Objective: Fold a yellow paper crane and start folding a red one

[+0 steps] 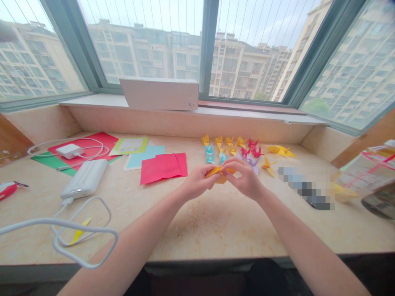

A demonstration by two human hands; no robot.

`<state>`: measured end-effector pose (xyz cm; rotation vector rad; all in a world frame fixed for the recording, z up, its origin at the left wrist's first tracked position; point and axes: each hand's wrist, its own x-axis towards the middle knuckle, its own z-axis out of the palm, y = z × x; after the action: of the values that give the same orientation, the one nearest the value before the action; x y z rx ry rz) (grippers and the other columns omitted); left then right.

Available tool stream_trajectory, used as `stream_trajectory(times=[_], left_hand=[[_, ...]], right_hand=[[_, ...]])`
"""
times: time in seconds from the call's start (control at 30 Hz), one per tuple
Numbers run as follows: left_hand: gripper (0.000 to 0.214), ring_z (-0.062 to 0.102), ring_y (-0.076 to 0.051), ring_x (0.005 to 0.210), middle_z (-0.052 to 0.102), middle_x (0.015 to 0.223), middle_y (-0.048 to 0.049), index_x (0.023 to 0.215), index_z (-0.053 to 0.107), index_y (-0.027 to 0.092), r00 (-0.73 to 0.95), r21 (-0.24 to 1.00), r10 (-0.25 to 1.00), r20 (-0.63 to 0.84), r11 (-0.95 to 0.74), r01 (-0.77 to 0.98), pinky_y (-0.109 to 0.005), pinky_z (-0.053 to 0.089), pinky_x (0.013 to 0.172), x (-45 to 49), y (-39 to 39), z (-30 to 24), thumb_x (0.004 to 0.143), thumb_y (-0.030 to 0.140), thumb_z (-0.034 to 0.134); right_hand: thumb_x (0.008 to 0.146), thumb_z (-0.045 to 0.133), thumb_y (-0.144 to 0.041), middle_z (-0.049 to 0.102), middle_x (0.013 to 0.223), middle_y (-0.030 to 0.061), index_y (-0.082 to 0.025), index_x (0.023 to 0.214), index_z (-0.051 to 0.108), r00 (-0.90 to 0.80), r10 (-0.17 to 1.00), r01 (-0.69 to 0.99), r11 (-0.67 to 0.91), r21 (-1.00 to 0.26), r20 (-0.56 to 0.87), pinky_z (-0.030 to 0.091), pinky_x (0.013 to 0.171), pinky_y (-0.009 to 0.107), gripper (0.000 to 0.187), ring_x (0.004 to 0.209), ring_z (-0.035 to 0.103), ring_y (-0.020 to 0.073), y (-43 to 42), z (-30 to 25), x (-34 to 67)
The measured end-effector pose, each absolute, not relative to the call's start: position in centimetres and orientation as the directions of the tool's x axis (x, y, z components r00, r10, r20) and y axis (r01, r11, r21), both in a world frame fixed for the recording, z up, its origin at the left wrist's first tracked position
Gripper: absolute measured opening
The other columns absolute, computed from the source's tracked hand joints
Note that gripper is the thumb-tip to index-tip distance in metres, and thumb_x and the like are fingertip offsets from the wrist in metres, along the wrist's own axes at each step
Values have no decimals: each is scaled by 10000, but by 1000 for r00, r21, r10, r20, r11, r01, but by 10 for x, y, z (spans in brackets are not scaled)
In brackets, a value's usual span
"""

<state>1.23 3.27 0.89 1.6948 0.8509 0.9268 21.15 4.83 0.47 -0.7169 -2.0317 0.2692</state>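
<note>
Both my hands meet over the middle of the marble counter (216, 222). My left hand (197, 182) and my right hand (245, 179) pinch a small folded piece of yellow-orange origami paper (219, 172) between their fingertips. Just beyond them stands a cluster of several finished paper cranes (230, 150) in yellow, blue, red and lilac. A yellow crane (280, 151) lies further right. To the left of my hands lie red paper sheets (163, 167).
A white power bank (84, 178) with a looping white cable (77, 234) lies at left, beside a charger (69, 150) on red and green sheets. A white box (160, 93) sits on the windowsill. A clear container (367, 172) stands at far right.
</note>
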Motion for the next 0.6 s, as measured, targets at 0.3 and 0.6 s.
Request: stream_trajectory(times=[0.3, 0.6], left_hand=[[185, 429, -83, 498, 480, 563, 42, 857, 673, 139, 538, 948, 836, 108, -249, 197, -203, 294, 472, 10, 36, 3, 846, 288, 563], [292, 338, -71, 505, 455, 625, 28, 924, 670, 108, 647, 996, 759, 73, -94, -2, -222, 229, 472, 7, 32, 13, 857, 385, 608]], right_hand=[[905, 611, -256, 662, 872, 28, -220, 895, 675, -492, 695, 370, 713, -596, 525, 499, 754, 307, 74, 824, 627, 172, 48, 9, 215], [926, 588, -296, 671, 959, 57, -232, 896, 736, -588, 627, 273, 749, -604, 512, 534, 757, 309, 164, 876, 639, 179, 54, 12, 227]])
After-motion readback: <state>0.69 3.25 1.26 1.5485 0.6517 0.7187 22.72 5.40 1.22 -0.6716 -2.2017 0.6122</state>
